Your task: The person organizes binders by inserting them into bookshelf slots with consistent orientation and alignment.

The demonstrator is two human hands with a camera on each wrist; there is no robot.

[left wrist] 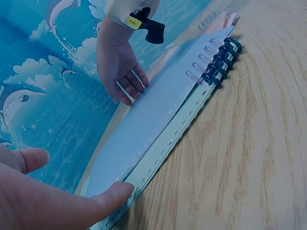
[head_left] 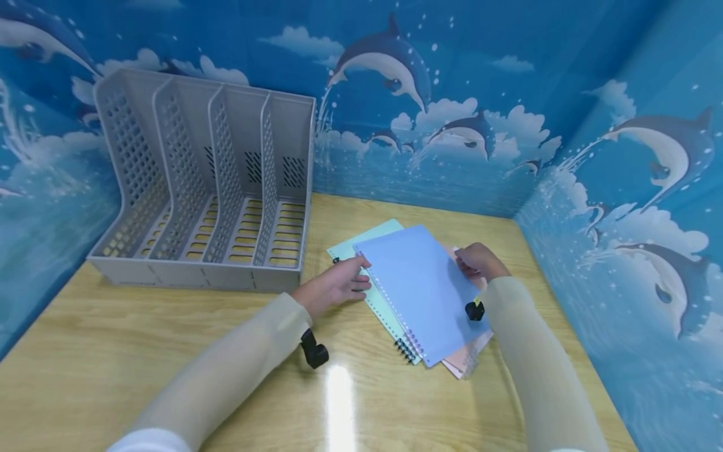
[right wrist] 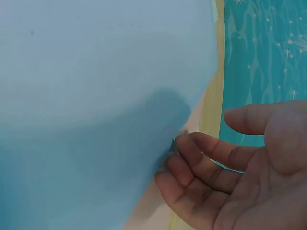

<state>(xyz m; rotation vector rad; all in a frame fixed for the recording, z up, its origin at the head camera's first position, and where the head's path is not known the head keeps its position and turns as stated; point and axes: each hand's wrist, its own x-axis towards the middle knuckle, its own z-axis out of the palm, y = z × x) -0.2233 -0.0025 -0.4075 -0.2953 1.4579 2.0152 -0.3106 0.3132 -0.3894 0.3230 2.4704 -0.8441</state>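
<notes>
A blue spiral notebook (head_left: 423, 289) lies on top of a small stack on the table. Under its left side a mint-green notebook (head_left: 369, 235) sticks out, with dark binding rings (left wrist: 221, 62) at the near end. Part of a pink notebook (head_left: 459, 359) shows beneath on the right. My left hand (head_left: 339, 285) is at the stack's left edge, fingers extended and thumb apart from them. At the opposite edge, my right hand (right wrist: 216, 177) has its bent fingertips against the blue cover's side, its thumb standing away. Neither hand grips a notebook.
A grey file rack (head_left: 194, 276) with several slots stands at the back left of the wooden table (head_left: 254, 376). Dolphin-printed blue curtains (head_left: 452, 56) border the table at the back and both sides. Each wrist wears a small black camera (head_left: 314, 351).
</notes>
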